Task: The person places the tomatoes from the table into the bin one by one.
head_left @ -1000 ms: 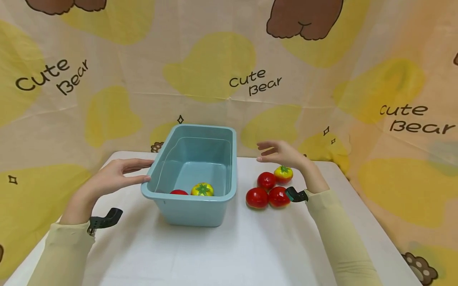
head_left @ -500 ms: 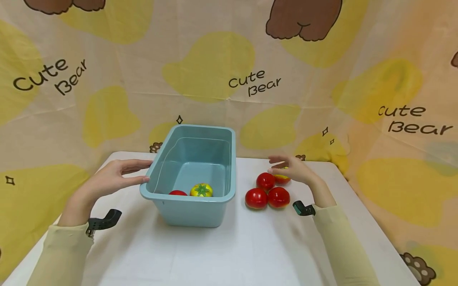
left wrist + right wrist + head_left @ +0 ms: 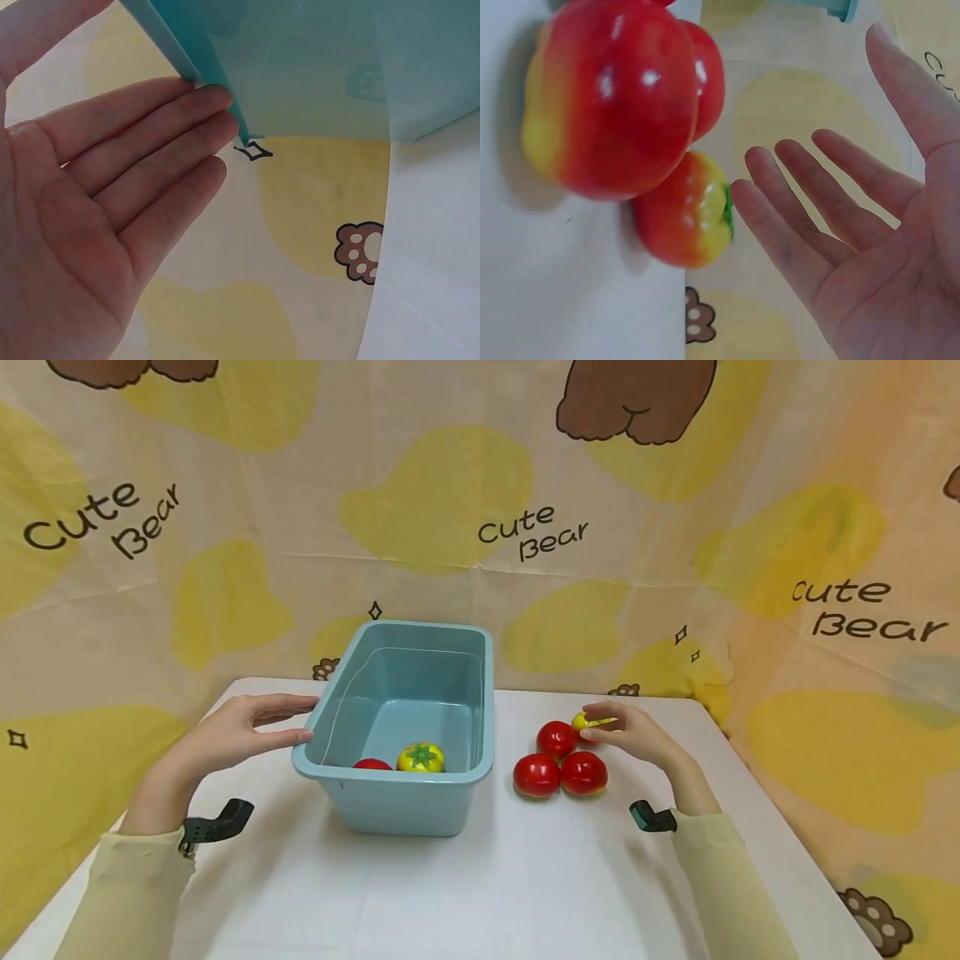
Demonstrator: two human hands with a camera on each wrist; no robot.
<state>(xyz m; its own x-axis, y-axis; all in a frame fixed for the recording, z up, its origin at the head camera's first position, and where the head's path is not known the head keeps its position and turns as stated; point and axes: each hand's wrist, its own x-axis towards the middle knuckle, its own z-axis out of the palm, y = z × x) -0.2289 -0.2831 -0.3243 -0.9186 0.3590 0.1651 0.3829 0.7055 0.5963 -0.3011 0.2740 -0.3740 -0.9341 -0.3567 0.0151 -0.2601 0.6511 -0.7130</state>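
Note:
In the head view my left hand (image 3: 225, 737) touches the left rim of a light blue plastic bin (image 3: 405, 806), its fingers nearly straight in the left wrist view. Inside the bin lie a red toy tomato (image 3: 372, 764), partly hidden by the front rim, and another tomato with its yellow top and green leaf star (image 3: 422, 757) upward. My right hand (image 3: 641, 737) hovers over the farthest tomato (image 3: 580, 721) of a cluster, partly covering it. The right wrist view shows spread, extended fingers and nothing held; that red-and-yellow tomato (image 3: 682, 214) sits near the fingertips.
Three more red tomatoes, a rear one (image 3: 557, 739), a left one (image 3: 536, 775) and a right one (image 3: 583, 773), sit close together right of the bin. A white table (image 3: 480, 902) carries everything, and a printed cloth (image 3: 435, 502) hangs behind it.
My right hand has moved right and down toward the farthest tomato, covering part of it. My left hand stays at the bin's rim, and the bin and tomatoes have not moved.

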